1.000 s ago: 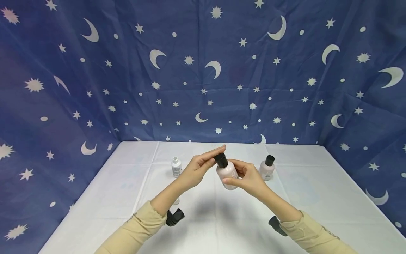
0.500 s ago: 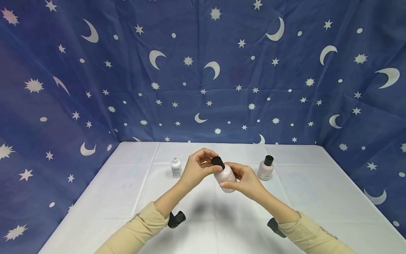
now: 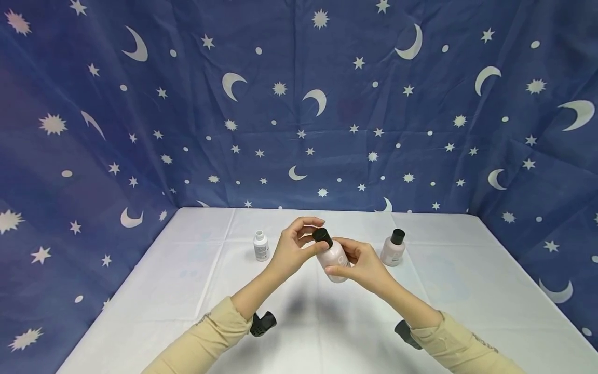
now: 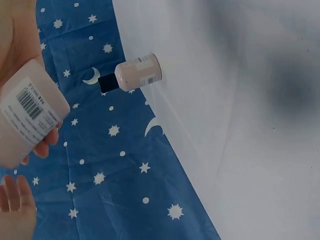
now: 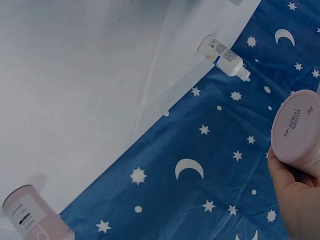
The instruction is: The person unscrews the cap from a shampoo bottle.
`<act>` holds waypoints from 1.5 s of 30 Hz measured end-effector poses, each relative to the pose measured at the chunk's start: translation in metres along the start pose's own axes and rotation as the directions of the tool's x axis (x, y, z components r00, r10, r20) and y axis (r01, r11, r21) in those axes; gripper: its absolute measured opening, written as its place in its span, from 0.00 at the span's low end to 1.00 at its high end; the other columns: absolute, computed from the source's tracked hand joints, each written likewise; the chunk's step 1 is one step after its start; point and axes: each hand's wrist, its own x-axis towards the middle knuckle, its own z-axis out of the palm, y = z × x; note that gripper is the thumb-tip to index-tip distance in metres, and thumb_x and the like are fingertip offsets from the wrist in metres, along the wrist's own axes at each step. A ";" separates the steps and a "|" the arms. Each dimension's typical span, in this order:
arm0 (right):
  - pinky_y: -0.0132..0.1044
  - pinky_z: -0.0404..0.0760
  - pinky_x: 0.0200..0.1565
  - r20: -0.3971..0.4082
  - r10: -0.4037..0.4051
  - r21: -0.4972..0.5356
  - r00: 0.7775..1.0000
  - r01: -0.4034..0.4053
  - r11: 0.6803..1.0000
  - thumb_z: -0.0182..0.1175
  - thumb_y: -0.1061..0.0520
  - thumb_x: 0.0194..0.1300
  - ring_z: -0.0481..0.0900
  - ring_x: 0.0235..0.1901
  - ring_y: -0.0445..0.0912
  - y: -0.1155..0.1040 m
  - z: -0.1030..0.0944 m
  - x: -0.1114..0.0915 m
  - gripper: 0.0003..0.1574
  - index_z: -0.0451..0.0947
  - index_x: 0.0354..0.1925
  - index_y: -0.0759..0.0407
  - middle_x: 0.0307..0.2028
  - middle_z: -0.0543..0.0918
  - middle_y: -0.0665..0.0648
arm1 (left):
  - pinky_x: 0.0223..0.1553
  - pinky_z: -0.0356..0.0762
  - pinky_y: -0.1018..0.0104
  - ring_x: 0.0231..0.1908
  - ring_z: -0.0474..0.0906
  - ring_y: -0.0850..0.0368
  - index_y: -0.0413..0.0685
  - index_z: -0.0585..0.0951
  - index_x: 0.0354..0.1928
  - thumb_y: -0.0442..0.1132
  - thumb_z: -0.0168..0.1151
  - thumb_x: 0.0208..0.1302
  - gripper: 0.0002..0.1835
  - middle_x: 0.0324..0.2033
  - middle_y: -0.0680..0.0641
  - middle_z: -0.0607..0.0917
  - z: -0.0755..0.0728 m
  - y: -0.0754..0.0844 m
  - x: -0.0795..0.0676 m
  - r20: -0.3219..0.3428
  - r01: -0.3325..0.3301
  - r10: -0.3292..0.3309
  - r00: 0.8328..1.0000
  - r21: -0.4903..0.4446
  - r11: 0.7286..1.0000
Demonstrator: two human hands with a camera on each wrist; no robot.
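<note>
My right hand grips the body of a pale pink bottle, held tilted above the white table with its top leaning left. Thumb and fingers of my left hand pinch its black cap, the thumb on the near side. A barcode label shows on the bottle in the left wrist view. Printed date marks appear on the base of the bottle in the right wrist view.
Right of my hands stands a similar pink bottle with a black cap. A small white bottle with an uncapped neck stands to the left. Wrist-worn black devices hang beneath both forearms. A blue star-and-moon curtain surrounds the white table.
My left hand has gone from nearly straight fingers over the cap to curled fingers pinching it. The bottle has shifted slightly, and my left forearm now covers a small white item on the table.
</note>
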 end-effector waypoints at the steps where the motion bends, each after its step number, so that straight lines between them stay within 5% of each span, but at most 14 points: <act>1: 0.28 0.81 0.44 -0.005 -0.002 0.001 1.000 0.002 1.000 0.70 0.62 0.52 0.80 0.41 0.35 0.000 -0.001 0.000 0.35 0.72 0.57 0.70 0.50 0.81 0.68 | 0.56 0.76 0.70 0.49 0.76 0.68 0.32 0.73 0.55 0.50 0.68 0.53 0.34 0.55 0.34 0.75 -0.002 -0.001 0.000 0.029 -0.010 0.011 1.000 -0.018 1.000; 6: 0.28 0.80 0.47 -0.010 0.002 0.002 1.000 -0.002 1.000 0.70 0.62 0.52 0.81 0.45 0.40 -0.001 -0.004 0.001 0.35 0.72 0.58 0.68 0.51 0.80 0.67 | 0.62 0.71 0.66 0.60 0.73 0.58 0.34 0.69 0.63 0.50 0.57 0.64 0.33 0.63 0.36 0.70 -0.010 0.000 -0.003 0.185 -0.035 0.042 0.982 -0.040 0.999; 10: 0.28 0.80 0.48 -0.003 0.016 -0.010 1.000 -0.016 1.000 0.70 0.60 0.53 0.81 0.48 0.49 0.000 -0.006 0.000 0.35 0.71 0.58 0.68 0.52 0.80 0.67 | 0.63 0.68 0.66 0.63 0.69 0.52 0.34 0.68 0.64 0.42 0.53 0.69 0.26 0.65 0.37 0.69 -0.013 0.001 -0.005 0.228 -0.052 0.050 0.972 0.002 0.999; 14: 0.28 0.80 0.47 -0.001 0.025 -0.022 1.000 -0.025 0.999 0.70 0.59 0.52 0.81 0.48 0.53 0.001 -0.006 -0.001 0.36 0.71 0.59 0.68 0.53 0.79 0.67 | 0.59 0.73 0.67 0.58 0.75 0.62 0.31 0.71 0.60 0.37 0.56 0.67 0.23 0.60 0.34 0.73 -0.010 0.001 -0.005 0.181 -0.047 0.045 0.983 0.005 0.999; 18: 0.28 0.80 0.47 -0.006 0.018 -0.011 1.000 -0.018 1.000 0.71 0.60 0.52 0.81 0.48 0.50 0.001 -0.004 -0.001 0.37 0.71 0.58 0.67 0.54 0.79 0.66 | 0.51 0.80 0.69 0.45 0.81 0.71 0.28 0.76 0.53 0.34 0.64 0.59 0.22 0.51 0.28 0.78 -0.007 0.001 -0.005 0.066 -0.032 0.033 0.997 -0.010 0.999; 25: 0.29 0.80 0.47 -0.012 0.007 0.003 1.000 -0.007 1.000 0.71 0.60 0.51 0.81 0.46 0.41 0.001 -0.002 -0.001 0.36 0.72 0.58 0.67 0.53 0.79 0.66 | 0.47 0.81 0.71 0.37 0.80 0.70 0.29 0.76 0.42 0.30 0.70 0.51 0.17 0.41 0.31 0.81 0.000 0.003 -0.004 -0.058 -0.061 0.062 0.996 0.028 0.998; 30: 0.27 0.80 0.47 -0.019 0.006 0.005 1.000 -0.006 1.000 0.71 0.60 0.51 0.81 0.46 0.41 0.000 -0.003 0.000 0.36 0.72 0.58 0.67 0.53 0.79 0.66 | 0.47 0.80 0.70 0.39 0.77 0.67 0.33 0.74 0.46 0.30 0.70 0.51 0.21 0.38 0.39 0.79 0.004 0.004 -0.002 -0.073 -0.070 0.075 0.995 0.058 0.996; 34: 0.27 0.80 0.45 -0.017 -0.005 0.017 1.000 0.006 1.000 0.71 0.61 0.52 0.80 0.44 0.37 -0.001 -0.003 0.001 0.36 0.72 0.58 0.69 0.53 0.79 0.68 | 0.62 0.71 0.58 0.58 0.71 0.56 0.35 0.68 0.60 0.43 0.69 0.54 0.34 0.55 0.37 0.73 0.001 0.004 -0.001 -0.003 -0.097 0.098 0.995 0.055 0.994; 38: 0.28 0.80 0.45 -0.010 -0.011 0.031 1.000 0.011 0.999 0.71 0.61 0.51 0.80 0.42 0.34 -0.001 -0.002 0.001 0.35 0.72 0.57 0.69 0.52 0.80 0.68 | 0.69 0.58 0.50 0.71 0.54 0.47 0.41 0.59 0.69 0.55 0.56 0.63 0.39 0.69 0.39 0.60 -0.004 0.004 -0.002 0.128 -0.094 0.086 0.988 0.055 0.994; 45: 0.29 0.81 0.46 -0.005 -0.021 0.033 1.000 0.021 0.999 0.71 0.62 0.52 0.81 0.42 0.35 -0.001 -0.002 0.001 0.35 0.72 0.58 0.68 0.51 0.80 0.67 | 0.71 0.55 0.61 0.72 0.52 0.50 0.35 0.58 0.69 0.39 0.40 0.75 0.25 0.71 0.40 0.57 -0.011 0.004 -0.004 0.284 -0.117 0.094 0.954 0.065 0.991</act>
